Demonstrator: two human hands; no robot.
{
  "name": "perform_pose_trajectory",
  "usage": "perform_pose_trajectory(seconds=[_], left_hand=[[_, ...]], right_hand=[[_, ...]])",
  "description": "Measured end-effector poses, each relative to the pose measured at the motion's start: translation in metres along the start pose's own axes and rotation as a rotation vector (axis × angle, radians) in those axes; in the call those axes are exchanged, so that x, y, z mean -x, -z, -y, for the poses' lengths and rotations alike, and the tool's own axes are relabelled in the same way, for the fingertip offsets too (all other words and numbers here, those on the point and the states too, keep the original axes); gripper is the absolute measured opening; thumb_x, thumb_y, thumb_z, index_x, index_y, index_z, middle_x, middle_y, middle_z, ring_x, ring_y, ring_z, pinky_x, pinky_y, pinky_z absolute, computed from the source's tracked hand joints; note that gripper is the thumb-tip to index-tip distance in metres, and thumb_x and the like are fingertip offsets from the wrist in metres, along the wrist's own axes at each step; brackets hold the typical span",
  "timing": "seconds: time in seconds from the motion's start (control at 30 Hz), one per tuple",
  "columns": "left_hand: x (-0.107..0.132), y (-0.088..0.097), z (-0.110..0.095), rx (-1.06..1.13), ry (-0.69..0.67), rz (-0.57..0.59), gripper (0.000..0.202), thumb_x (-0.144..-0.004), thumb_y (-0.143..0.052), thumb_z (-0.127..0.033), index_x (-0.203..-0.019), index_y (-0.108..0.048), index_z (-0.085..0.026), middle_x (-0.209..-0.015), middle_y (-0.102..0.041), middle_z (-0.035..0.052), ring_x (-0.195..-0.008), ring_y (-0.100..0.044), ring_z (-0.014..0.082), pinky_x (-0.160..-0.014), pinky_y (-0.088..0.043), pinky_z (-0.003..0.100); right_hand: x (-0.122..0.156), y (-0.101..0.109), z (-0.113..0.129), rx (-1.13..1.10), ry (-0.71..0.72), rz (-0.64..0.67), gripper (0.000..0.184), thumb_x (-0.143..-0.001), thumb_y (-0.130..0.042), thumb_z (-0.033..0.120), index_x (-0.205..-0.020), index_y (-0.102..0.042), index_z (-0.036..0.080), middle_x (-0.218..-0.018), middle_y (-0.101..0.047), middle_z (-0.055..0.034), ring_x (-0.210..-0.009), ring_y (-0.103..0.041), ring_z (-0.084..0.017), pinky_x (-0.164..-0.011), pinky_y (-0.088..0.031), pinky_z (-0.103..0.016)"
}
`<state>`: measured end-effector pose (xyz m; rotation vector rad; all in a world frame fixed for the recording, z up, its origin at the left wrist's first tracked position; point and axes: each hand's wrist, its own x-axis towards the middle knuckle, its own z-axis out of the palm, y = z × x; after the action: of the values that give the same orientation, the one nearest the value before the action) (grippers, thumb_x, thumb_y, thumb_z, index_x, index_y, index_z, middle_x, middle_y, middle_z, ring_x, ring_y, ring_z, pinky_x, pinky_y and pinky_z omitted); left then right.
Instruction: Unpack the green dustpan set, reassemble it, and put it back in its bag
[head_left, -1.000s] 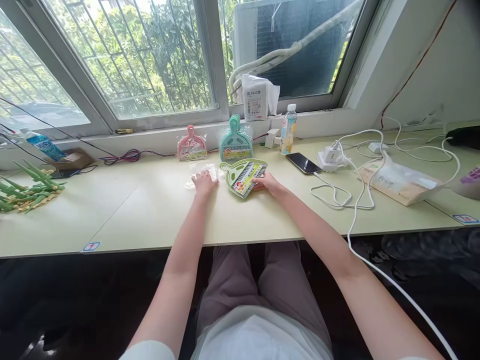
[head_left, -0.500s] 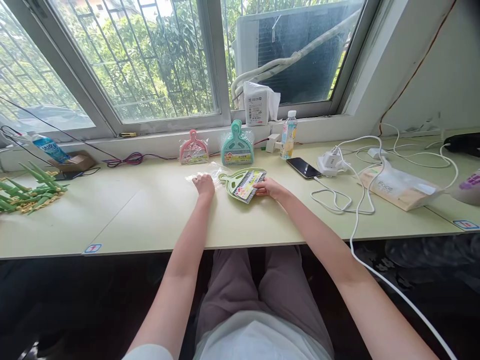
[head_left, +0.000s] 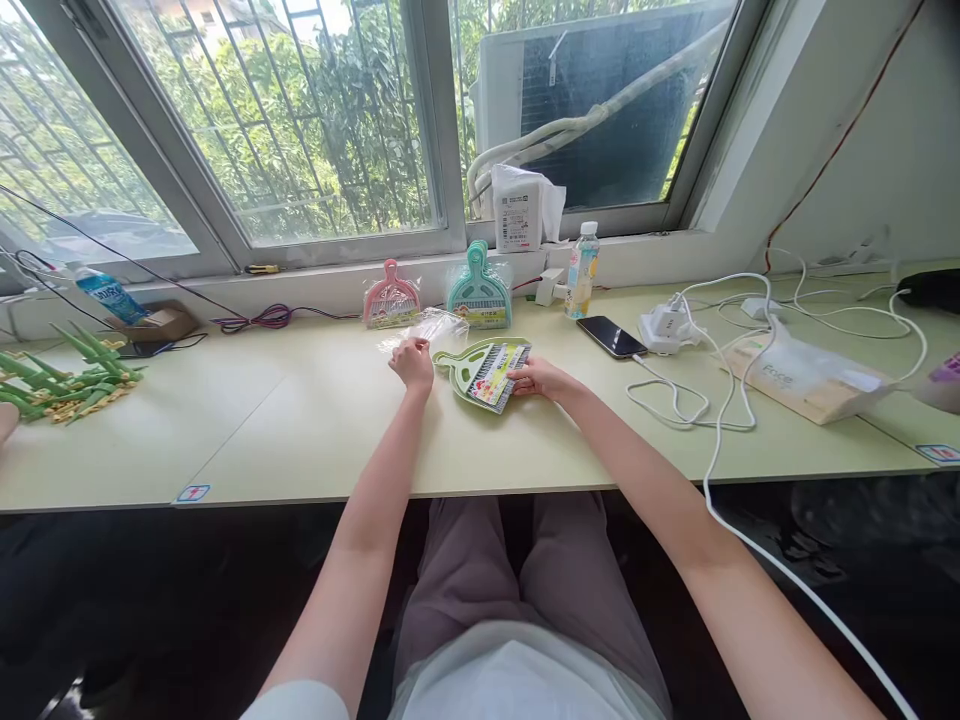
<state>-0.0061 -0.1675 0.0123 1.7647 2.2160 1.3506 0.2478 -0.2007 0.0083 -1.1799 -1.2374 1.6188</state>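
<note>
Green plastic dustpan [head_left: 466, 372]: light, stiff, best held by its handle; touched by the right hand [head_left: 541, 379], fingers uncurled. Clear film wrapper [head_left: 429, 326]: soft, slippery, pinched by the left hand [head_left: 412, 364].

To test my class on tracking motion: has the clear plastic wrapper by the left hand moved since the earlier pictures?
Yes. The clear plastic wrapper has shifted away from the person toward the window, now lying closer to the pink bagged dustpan.

The head-worn camera looks forward and down from just behind the front edge of the long pale-cream laminate desk [head_left: 315, 430], near the bare left hand [head_left: 412, 365] and bare right hand [head_left: 541, 378], facing the barred glass window [head_left: 300, 130] beyond it.
</note>
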Motion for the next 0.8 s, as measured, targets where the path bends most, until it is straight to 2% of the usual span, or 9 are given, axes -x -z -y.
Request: perform_pose_trajectory(seconds=[0.17, 0.27, 0.37, 0.43, 0.57, 0.7, 0.8], left_hand=[[0.012, -0.003, -0.018, -0.019, -0.24, 0.116, 0.018, -0.091, -0.048, -0.024, -0.088, -0.065, -0.023, -0.104, -0.065, 0.0113, -0.113, -0.048, 0.0323, -0.1, -0.023, 0.046], [0.016, -0.002, -0.024, -0.018, -0.29, 0.094, 0.02, -0.091, -0.045, -0.021, -0.089, -0.065, -0.022, -0.103, -0.064, 0.0123, -0.113, -0.047, 0.0323, -0.102, -0.021, 0.046], [0.013, 0.003, -0.023, -0.011, -0.226, 0.019, 0.022, -0.092, -0.044, -0.023, -0.092, -0.066, -0.023, -0.103, -0.064, 0.0128, -0.113, -0.046, 0.0329, -0.101, -0.022, 0.047], [0.01, 0.005, -0.018, -0.03, -0.161, -0.022, 0.023, -0.092, -0.044, -0.025, -0.093, -0.066, -0.023, -0.104, -0.064, 0.0129, -0.112, -0.047, 0.033, -0.1, -0.023, 0.047], [0.004, 0.005, -0.006, -0.078, -0.062, -0.038, 0.025, -0.092, -0.042, -0.023, -0.096, -0.066, -0.023, -0.107, -0.063, 0.0135, -0.113, -0.047, 0.0329, -0.099, -0.026, 0.047], [0.002, 0.004, 0.001, -0.1, -0.045, -0.018, 0.025, -0.092, -0.042, -0.024, -0.097, -0.066, -0.021, -0.111, -0.062, 0.0156, -0.116, -0.046, 0.0342, -0.099, -0.025, 0.049], [0.002, 0.004, 0.001, -0.144, -0.03, -0.006, 0.025, -0.092, -0.042, -0.024, -0.097, -0.066, -0.021, -0.112, -0.061, 0.0153, -0.117, -0.045, 0.0337, -0.099, -0.027, 0.049]], right_hand=[[-0.001, -0.004, -0.002, -0.018, 0.12, -0.052, 0.027, -0.075, -0.072, 0.012, -0.099, -0.061, 0.016, -0.085, -0.075, -0.0071, -0.065, -0.071, -0.017, -0.061, -0.061, -0.028], [-0.001, -0.004, -0.001, -0.055, 0.189, -0.128, 0.022, -0.078, -0.07, 0.011, -0.096, -0.059, 0.016, -0.089, -0.074, -0.0072, -0.067, -0.071, -0.016, -0.064, -0.061, -0.028], [0.0, 0.0, 0.003, -0.091, 0.208, -0.234, 0.022, -0.078, -0.069, 0.011, -0.094, -0.056, 0.017, -0.089, -0.073, -0.0062, -0.066, -0.07, -0.015, -0.064, -0.061, -0.027], [0.002, 0.002, 0.005, -0.093, 0.194, -0.257, 0.023, -0.078, -0.07, 0.011, -0.094, -0.055, 0.018, -0.088, -0.073, -0.0057, -0.065, -0.07, -0.015, -0.063, -0.061, -0.027], [0.008, -0.002, 0.008, -0.034, 0.17, -0.149, 0.022, -0.079, -0.07, 0.012, -0.096, -0.057, 0.017, -0.086, -0.074, -0.0061, -0.065, -0.07, -0.015, -0.058, -0.059, -0.024], [0.012, -0.008, 0.008, 0.045, 0.111, -0.016, 0.023, -0.078, -0.07, 0.011, -0.099, -0.06, 0.015, -0.082, -0.074, -0.0068, -0.061, -0.068, -0.014, -0.053, -0.056, -0.022], [0.01, -0.007, 0.007, 0.07, 0.088, -0.025, 0.024, -0.077, -0.07, 0.01, -0.099, -0.061, 0.014, -0.08, -0.074, -0.007, -0.058, -0.067, -0.014, -0.052, -0.056, -0.023]])
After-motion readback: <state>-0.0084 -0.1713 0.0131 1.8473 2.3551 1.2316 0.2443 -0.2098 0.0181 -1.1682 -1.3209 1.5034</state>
